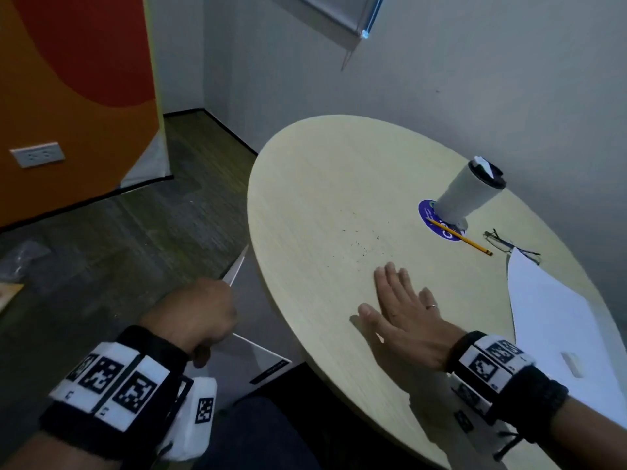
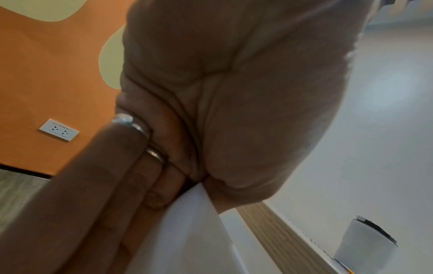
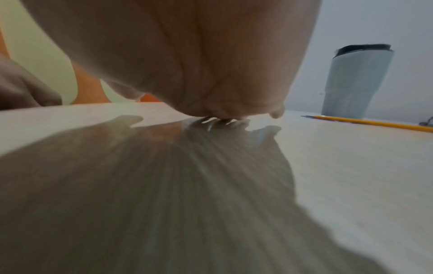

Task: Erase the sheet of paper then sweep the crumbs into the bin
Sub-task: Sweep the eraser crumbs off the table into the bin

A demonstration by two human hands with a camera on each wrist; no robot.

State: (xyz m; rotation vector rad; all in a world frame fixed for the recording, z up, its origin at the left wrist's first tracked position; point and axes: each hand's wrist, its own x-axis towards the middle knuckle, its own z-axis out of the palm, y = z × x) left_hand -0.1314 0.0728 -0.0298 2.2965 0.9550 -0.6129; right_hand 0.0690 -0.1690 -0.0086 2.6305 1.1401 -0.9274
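Note:
Dark eraser crumbs (image 1: 363, 244) lie scattered on the round wooden table (image 1: 322, 164), just beyond my right hand (image 1: 393, 296). That hand lies flat on the tabletop with straight fingers, seen pressed to the wood in the right wrist view (image 3: 192, 64). The white sheet of paper (image 1: 559, 320) sits at the table's right edge with a white eraser (image 1: 572, 364) on it. My left hand (image 1: 198, 317) grips the rim of a white bin (image 1: 268, 362) held below the table's left edge. The left wrist view shows its fingers (image 2: 131, 176) curled around the bin wall (image 2: 187, 237).
A white tumbler (image 1: 470, 191) stands on a blue coaster (image 1: 428, 212) at the back right, with a yellow pencil (image 1: 459, 236) and glasses (image 1: 509, 244) beside it. A grey wall runs close behind the table. Dark floor lies to the left.

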